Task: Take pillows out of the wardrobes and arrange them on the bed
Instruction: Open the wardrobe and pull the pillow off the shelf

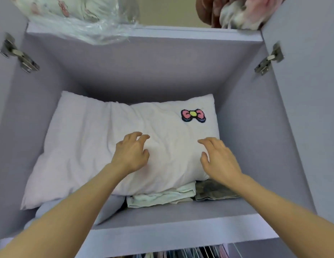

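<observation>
- A white pillow (pixel 106 146) with a pink bow patch (pixel 193 115) near its far right corner lies on a shelf (pixel 181 215) inside a lilac wardrobe (pixel 143 71), filling most of the compartment from the left wall to near the right wall.
- The left hand (pixel 131 153) is over the middle of the pillow, fingers loosely curled and spread, its grip apart and closed on nothing; whether the fingertips touch the cover cannot be told.
- The right hand (pixel 218 159) is over the pillow's right front part, fingers extended and relaxed, grip likewise apart and holding nothing.
- Both bare forearms reach in from the front of the shelf.
- Under the pillow's front edge sit a folded pale green cloth (pixel 162 198) and, just beside it on the right, a folded dark patterned cloth (pixel 214 190).
- On the shelf above, a clear plastic-wrapped bundle (pixel 84 17) hangs over the edge at left; a pink-and-white fabric heap (pixel 242 12) sits at right.
- Metal hinges (pixel 19 54) show on both open doors.
</observation>
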`<move>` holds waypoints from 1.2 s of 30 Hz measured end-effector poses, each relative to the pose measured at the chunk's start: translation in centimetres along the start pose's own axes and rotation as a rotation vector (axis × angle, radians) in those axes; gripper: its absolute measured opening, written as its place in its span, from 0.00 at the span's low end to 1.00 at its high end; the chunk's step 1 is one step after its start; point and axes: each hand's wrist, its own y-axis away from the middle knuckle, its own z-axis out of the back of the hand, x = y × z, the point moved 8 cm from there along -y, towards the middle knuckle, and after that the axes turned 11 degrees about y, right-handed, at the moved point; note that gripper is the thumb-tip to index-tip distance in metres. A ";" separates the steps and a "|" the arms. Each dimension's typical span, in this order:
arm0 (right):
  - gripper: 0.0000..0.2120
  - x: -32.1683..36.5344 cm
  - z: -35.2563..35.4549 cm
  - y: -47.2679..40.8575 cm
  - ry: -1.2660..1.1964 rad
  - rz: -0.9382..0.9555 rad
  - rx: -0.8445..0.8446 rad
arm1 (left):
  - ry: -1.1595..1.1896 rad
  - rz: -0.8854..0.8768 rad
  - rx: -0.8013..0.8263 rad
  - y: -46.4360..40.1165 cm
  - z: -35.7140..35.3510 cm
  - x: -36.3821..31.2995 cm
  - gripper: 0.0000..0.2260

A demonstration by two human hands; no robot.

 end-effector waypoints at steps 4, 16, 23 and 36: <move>0.20 0.3 -4.0 -8.3 0.034 0.086 -0.068 | -0.129 0.013 -0.102 -7.1 0.6 2.8 0.22; 0.30 1.7 -15.4 -29.8 0.094 0.111 0.160 | -0.335 0.168 -0.038 -26.9 -2.1 10.9 0.30; 0.28 2.5 -15.9 -29.7 0.190 0.131 0.053 | -0.309 -0.042 -0.486 -24.2 -1.4 9.9 0.15; 0.26 3.5 -2.5 -19.9 0.198 0.118 -0.432 | -0.407 -0.368 -0.784 -12.5 6.8 0.3 0.16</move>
